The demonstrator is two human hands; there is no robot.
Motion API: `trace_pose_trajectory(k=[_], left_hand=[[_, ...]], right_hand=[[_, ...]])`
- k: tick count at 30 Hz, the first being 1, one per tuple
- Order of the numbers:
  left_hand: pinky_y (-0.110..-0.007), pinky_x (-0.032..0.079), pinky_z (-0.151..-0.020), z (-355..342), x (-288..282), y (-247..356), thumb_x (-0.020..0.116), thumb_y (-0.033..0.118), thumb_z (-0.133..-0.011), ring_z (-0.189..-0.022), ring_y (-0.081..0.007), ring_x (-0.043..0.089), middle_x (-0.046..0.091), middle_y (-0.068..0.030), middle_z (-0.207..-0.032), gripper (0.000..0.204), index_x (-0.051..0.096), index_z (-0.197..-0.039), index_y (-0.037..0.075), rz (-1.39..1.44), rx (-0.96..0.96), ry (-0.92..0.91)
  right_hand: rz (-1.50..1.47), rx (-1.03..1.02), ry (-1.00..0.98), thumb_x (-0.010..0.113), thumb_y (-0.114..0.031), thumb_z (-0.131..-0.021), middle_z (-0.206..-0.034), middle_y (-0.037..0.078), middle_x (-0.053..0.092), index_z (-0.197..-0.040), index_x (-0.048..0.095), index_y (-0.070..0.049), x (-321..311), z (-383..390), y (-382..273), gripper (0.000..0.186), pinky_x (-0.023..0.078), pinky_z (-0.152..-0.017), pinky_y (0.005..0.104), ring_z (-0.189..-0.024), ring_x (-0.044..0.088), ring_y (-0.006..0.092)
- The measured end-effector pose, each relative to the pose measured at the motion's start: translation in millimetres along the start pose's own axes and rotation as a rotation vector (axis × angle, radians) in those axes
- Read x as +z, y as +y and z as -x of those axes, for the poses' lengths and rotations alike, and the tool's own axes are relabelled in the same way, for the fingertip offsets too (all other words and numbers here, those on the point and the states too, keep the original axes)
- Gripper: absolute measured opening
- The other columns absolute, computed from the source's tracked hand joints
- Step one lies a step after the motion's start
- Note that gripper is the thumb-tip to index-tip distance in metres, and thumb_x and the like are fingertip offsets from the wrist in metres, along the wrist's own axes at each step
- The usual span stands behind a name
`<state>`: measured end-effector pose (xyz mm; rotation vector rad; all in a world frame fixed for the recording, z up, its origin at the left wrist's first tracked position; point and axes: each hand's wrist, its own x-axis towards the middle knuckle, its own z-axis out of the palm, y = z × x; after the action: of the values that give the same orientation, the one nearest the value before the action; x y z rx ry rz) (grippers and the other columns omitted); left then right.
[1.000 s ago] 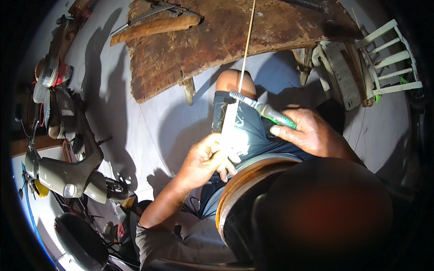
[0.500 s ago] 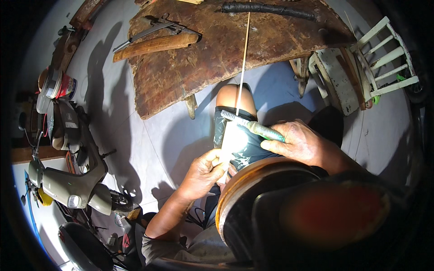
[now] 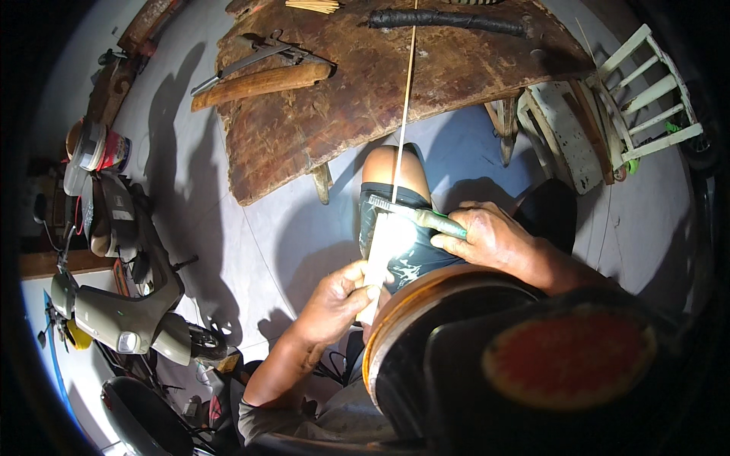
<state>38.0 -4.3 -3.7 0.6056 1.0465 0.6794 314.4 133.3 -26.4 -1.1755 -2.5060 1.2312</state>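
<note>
My left hand [image 3: 334, 300] is closed on a pale flat strip [image 3: 376, 262] above my lap, its fingers pinching the lower part. My right hand [image 3: 490, 235] is wrapped round the green handle of a tool with a ridged metal head [image 3: 430, 220]. That head lies across the upper end of the strip. From there a long thin pale stick [image 3: 404, 114] runs away over the table's near edge to its far side. Bright glare washes out the middle of the strip, so I cannot tell how it meets the stick.
On the worn wooden table [image 3: 357, 99] lie a wooden piece [image 3: 266, 85], metal tools [image 3: 277, 49], a black wrapped rod [image 3: 449, 20] and a bundle of thin sticks [image 3: 312, 6]. A scooter [image 3: 114, 311] stands at left, a white chair [image 3: 654, 99] at right.
The tool and my right hand have moved slightly left and nearer to me. My left hand with the strip has shifted a little down. The stick's near end has moved slightly left.
</note>
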Motion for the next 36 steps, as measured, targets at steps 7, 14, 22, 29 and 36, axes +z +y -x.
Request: trace_pose_trajectory(k=[7, 14, 22, 29, 36], left_hand=[[-0.031, 0.058, -0.051, -0.8, -12.6, 8.5, 0.048, 0.013, -0.113, -0.066, -0.0228, 0.072, 0.062, -0.0101, -0.091, 0.013, 0.049, -0.124, 0.005, 0.032, 0.17, 0.191], [-0.031, 0.06, -0.055, -73.2, -7.7, 37.3, 0.052, 0.013, -0.112, -0.075, -0.0221, 0.075, 0.071, -0.0124, -0.099, 0.019, 0.054, -0.125, -0.001, -0.115, 0.329, 0.234], [-0.024, 0.057, -0.058, -110.2, 26.6, 70.8, 0.059, 0.018, -0.107, -0.076, -0.0131, 0.072, 0.069, -0.0065, -0.089, 0.018, 0.066, -0.113, 0.003, 0.027, 0.318, 0.028], [-0.027, 0.055, -0.06, -48.3, 15.5, 18.1, 0.055, 0.013, -0.111, -0.071, -0.0119, 0.067, 0.069, -0.0062, -0.087, 0.018, 0.059, -0.125, 0.002, -0.094, 0.162, 0.076], [-0.024, 0.053, -0.067, -8.3, 8.6, -17.1, 0.058, 0.011, -0.111, -0.076, -0.0079, 0.064, 0.069, -0.0024, -0.091, 0.012, 0.063, -0.119, 0.003, -0.039, 0.104, 0.141]], right_hand=[[-0.124, -0.113, -0.174, 0.075, -0.038, -0.095, -0.098, 0.021, 0.066, -0.102, 0.074, 0.0, -26.9, 25.5, 6.1, 0.038, 0.05, -0.088, 0.0514, -0.098, 0.067, 0.0414], [-0.167, -0.042, -0.059, 0.077, -0.031, -0.095, -0.087, 0.019, 0.065, -0.091, 0.07, 0.001, -44.9, 60.5, 16.9, 0.033, 0.05, -0.08, 0.048, -0.087, 0.065, 0.037], [-0.18, 0.056, 0.21, 0.08, -0.023, -0.094, -0.077, 0.017, 0.06, -0.083, 0.064, 0.003, -50.3, 67.2, 20.7, 0.032, 0.048, -0.069, 0.0441, -0.071, 0.06, 0.0334], [-0.248, 0.036, 0.119, 0.077, -0.027, -0.097, -0.075, 0.018, 0.065, -0.084, 0.066, 0.002, -45.4, 53.2, 16.8, 0.034, 0.05, -0.07, 0.0447, -0.072, 0.066, 0.034], [-0.264, 0.006, 0.028, 0.074, -0.027, -0.099, -0.076, 0.017, 0.07, -0.085, 0.07, 0.002, -43.2, 29.9, -0.1, 0.033, 0.051, -0.068, 0.0433, -0.069, 0.067, 0.031]])
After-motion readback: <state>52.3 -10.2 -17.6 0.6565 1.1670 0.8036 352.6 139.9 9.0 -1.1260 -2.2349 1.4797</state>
